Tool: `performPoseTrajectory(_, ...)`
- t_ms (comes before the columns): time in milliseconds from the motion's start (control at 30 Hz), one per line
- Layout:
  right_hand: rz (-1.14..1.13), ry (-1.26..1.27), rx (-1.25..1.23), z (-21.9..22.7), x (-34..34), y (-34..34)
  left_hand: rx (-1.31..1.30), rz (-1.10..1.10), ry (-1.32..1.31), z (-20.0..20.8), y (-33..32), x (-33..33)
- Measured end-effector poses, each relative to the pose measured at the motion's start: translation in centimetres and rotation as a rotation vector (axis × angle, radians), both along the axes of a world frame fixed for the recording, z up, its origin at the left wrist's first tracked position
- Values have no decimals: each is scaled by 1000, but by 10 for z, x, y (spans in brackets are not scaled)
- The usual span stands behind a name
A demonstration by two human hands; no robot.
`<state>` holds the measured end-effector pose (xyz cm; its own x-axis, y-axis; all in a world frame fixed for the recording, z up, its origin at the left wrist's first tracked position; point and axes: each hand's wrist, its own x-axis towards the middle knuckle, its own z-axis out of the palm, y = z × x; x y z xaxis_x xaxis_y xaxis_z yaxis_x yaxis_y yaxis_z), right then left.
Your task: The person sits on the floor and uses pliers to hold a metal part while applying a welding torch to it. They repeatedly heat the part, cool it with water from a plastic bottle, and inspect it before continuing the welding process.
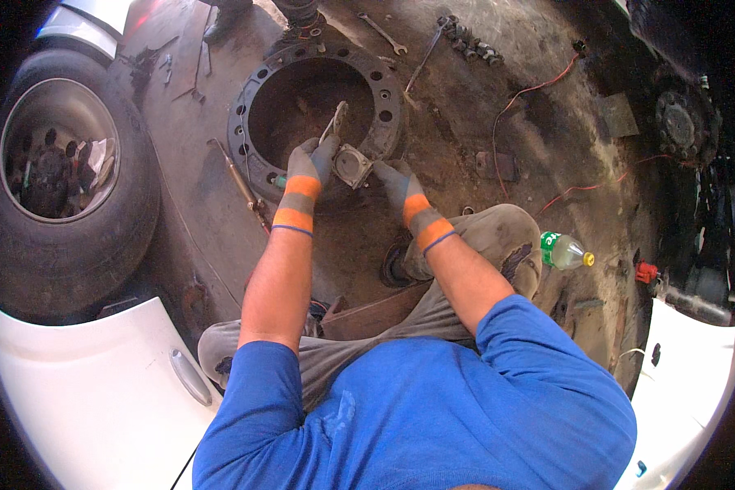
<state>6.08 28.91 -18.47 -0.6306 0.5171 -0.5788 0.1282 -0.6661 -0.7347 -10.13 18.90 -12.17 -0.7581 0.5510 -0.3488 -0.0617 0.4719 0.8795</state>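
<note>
The person's 2 gloved hands are working close together above the near edge of a thick metal ring (388, 105) that is lying on the floor. A metal part (352, 167) with a round recess is facing upward between them, over that near edge and a little right of its middle. The left hand (310, 159) is gripping a slim piece (340, 119), whose rounded end is pointing across the ring's opening toward its far edge; whether the same fingers are also bearing on the metal part is hard to tell. The right hand (396, 181) is gripping the metal part at its right edge.

For good handling, the right hand should be steadying the part and tilting the recess toward the eyes, while the left should be guiding the slim piece with light, even pressure. A loose pinch would be risking a drop into the opening, so working over the solid rim seems safer. Both forearms are reaching out past the bent knee, and resting an elbow there would probably be helping. A rod-like tool (243, 181) is lying by the ring's left edge, clear of both hands.
</note>
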Motion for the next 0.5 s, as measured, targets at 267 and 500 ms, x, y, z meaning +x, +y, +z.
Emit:
performPoseTrajectory(267, 15, -53, 118, -62, 6, 11, -95, 32, 238, 5, -20, 4)
performPoseTrajectory(500, -16, -240, 914, 157, 41, 4, -70, 188, 392, -82, -133, -24)
